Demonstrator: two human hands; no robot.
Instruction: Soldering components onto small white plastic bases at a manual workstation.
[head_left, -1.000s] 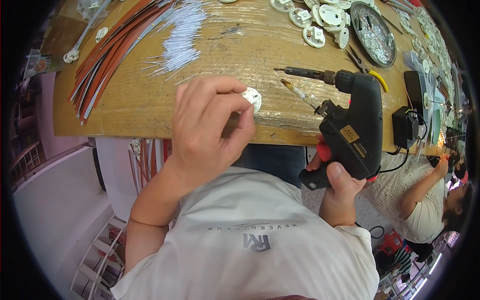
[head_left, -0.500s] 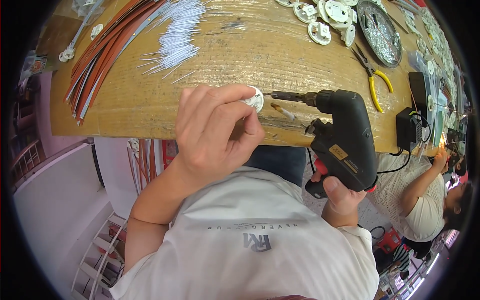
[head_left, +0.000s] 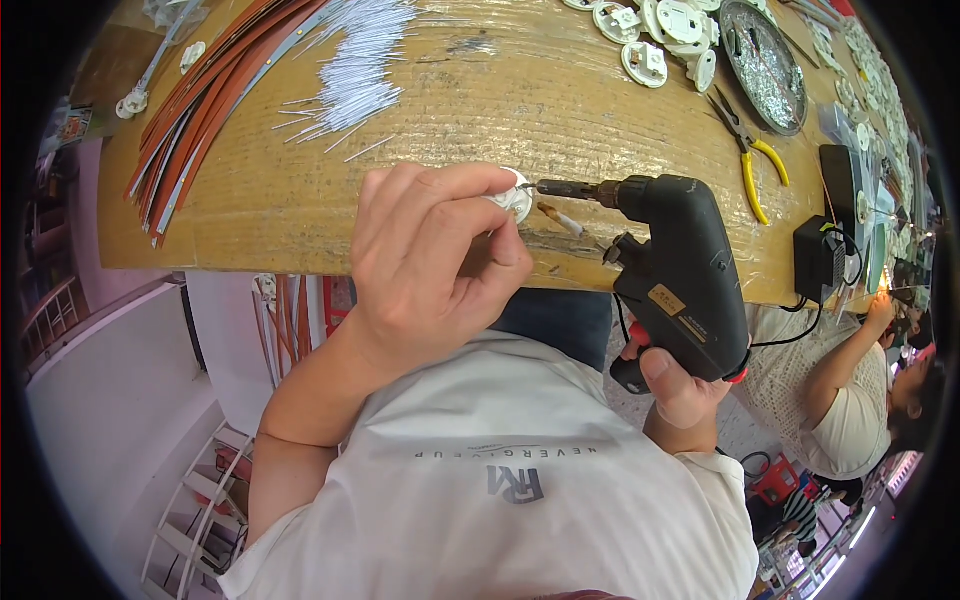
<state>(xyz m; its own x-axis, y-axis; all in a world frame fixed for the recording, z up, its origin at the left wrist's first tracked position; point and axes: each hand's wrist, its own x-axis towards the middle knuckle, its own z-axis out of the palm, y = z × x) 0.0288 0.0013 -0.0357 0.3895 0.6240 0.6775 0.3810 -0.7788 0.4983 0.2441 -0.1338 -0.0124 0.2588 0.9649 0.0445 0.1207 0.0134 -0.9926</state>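
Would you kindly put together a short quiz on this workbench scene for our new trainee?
1. True or false: the left hand pins a small white round part against the wooden bench.
2. What does the right hand grip: A) yellow-handled pliers, B) a black electric screwdriver, C) a silver dish?
3. Fill in: the screwdriver's bit points toward the ____ part.

Key
1. True.
2. B: the black electric screwdriver; the yellow-handled pliers and the silver dish lie untouched farther back on the bench.
3. White.
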